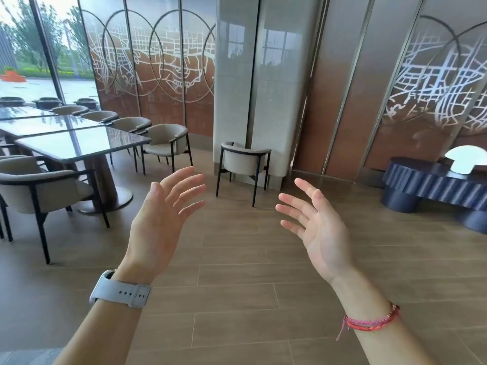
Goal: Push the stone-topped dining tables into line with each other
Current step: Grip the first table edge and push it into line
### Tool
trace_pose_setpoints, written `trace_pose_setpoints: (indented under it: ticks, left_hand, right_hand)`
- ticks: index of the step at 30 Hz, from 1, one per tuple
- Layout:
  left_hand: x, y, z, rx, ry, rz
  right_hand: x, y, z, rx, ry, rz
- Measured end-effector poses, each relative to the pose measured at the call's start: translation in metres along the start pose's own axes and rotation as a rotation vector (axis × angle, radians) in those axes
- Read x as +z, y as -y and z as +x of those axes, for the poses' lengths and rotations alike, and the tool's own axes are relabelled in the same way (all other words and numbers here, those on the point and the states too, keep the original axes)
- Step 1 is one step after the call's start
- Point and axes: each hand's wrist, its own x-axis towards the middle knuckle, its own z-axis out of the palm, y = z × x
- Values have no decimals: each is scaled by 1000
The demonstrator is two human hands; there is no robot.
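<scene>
A row of glossy stone-topped dining tables runs along the left, from the nearest table [81,143] on a round pedestal base, past a second table [44,125], to a far table [18,111] by the window. The nearest top sits slightly skewed against the second one. My left hand [163,219] and my right hand [316,225] are raised over bare floor in the middle of the view, palms facing each other, fingers spread, holding nothing. Both hands are well to the right of the tables and touch nothing.
Grey upholstered chairs [166,143] line both sides of the tables, one chair [39,191] close at the left. A lone chair [243,159] stands before the pale pillar [237,75]. A blue fluted console [432,183] with a white lamp [465,159] sits at right. Wood-look floor [237,272] lies ahead.
</scene>
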Motion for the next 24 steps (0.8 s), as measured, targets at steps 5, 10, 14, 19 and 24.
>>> trace_pose_setpoints:
  ticks: [5,10,14,19,24]
  left_hand:
    - [-66,7,71,3,-38,101]
    - [-123,25,135,-21,-16,112]
    - [-150,43,181,-29,-25,106]
    - [-174,80,246,-35,-18,112]
    - [-190,131,322,-34,-50,115]
  right_hand:
    - [50,-29,80,0,20,-45]
    - [84,-67,153,30,22,-34]
    - [100,-89,206,43,18,-23]
    - [104,-120,279,47,18,-8]
    - [89,-155,372,53,21,12]
